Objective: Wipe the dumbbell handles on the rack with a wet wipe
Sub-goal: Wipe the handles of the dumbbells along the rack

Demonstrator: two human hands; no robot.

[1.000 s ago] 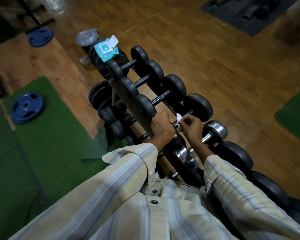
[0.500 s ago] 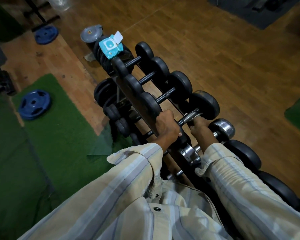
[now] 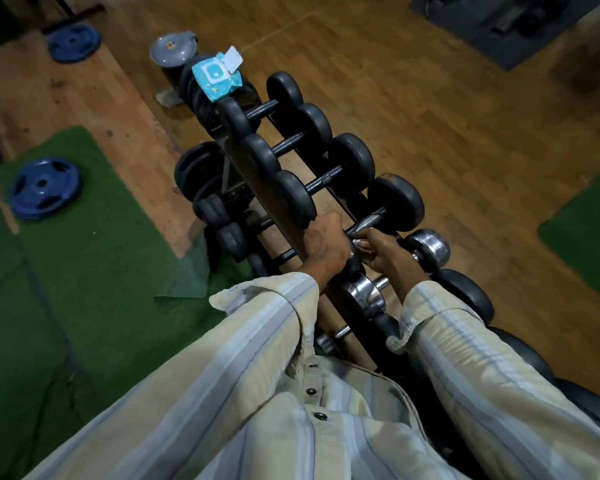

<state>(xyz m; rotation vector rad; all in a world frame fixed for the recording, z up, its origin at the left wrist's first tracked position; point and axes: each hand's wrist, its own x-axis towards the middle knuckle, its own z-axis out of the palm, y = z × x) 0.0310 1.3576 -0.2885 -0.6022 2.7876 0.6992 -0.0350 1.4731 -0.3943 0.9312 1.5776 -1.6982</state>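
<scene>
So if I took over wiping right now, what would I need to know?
Left hand grips the near black end of a dumbbell on the rack.
Right hand pinches the wet wipe on that dumbbell's handle, so it is being wiped now.
The wipes pack lies on the plates at the rack's far end.
Which other handles are already clean cannot be told; check the three farther ones and the chrome dumbbell nearer you.

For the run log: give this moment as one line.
left hand grips rack rail | right hand wipes black dumbbell's handle | white wet wipe in grip
</scene>
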